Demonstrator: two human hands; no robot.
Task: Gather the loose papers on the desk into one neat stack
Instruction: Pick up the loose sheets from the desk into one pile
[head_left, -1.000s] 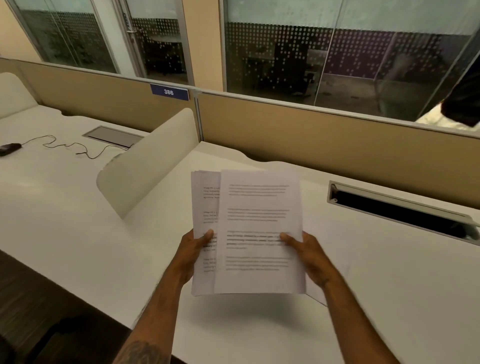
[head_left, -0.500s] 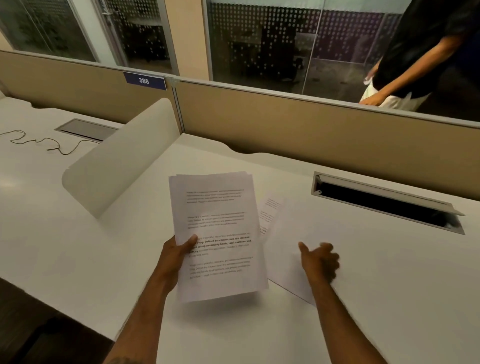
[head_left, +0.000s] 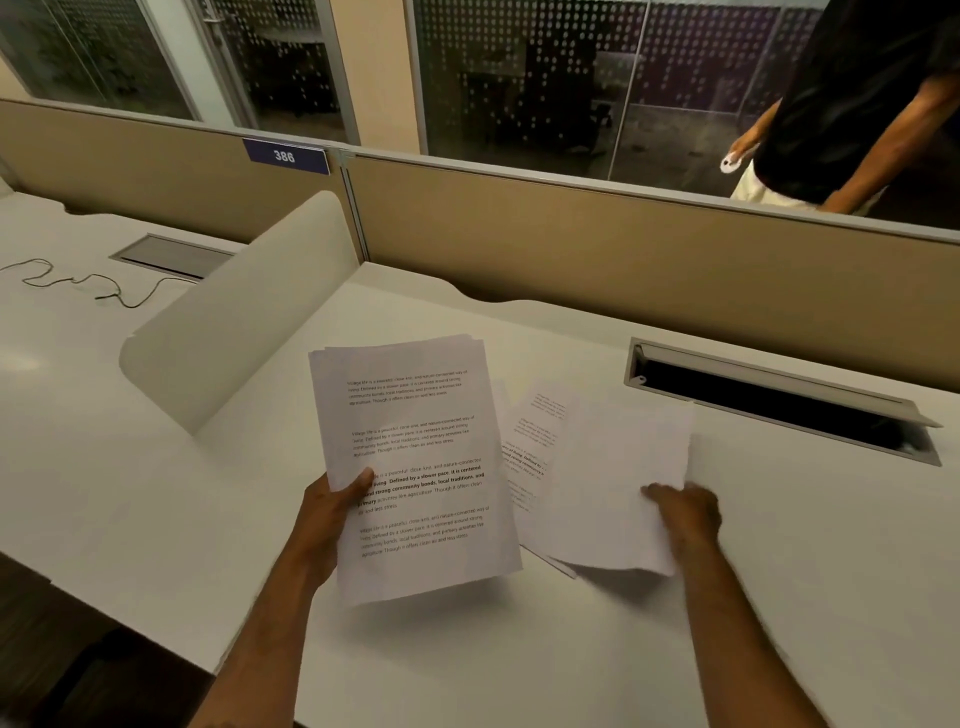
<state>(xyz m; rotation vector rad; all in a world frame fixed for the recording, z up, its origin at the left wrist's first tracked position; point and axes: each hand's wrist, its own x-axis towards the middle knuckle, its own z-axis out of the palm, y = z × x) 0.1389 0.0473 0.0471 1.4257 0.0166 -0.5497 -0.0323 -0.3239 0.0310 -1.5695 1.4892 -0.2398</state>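
Holding a stack of papers (head_left: 415, 467) above the white desk (head_left: 156, 493), the left hand (head_left: 324, 519) pinches its left edge, thumb on top of the print. The stack's long side runs away from the person, top leaning a bit left. To the right, the right hand (head_left: 685, 512) grips a blank sheet (head_left: 618, 483), lifting its near edge off more loose papers (head_left: 530, 441) lying flat.

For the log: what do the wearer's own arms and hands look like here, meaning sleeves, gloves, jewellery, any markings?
Both forearms are bare up to the bottom edge of the picture, with no sleeve or cuff in view. The left hand and right hand wear no gloves; no watch, ring or bracelet shows. No markings are visible on either arm. The right hand is slightly blurred.
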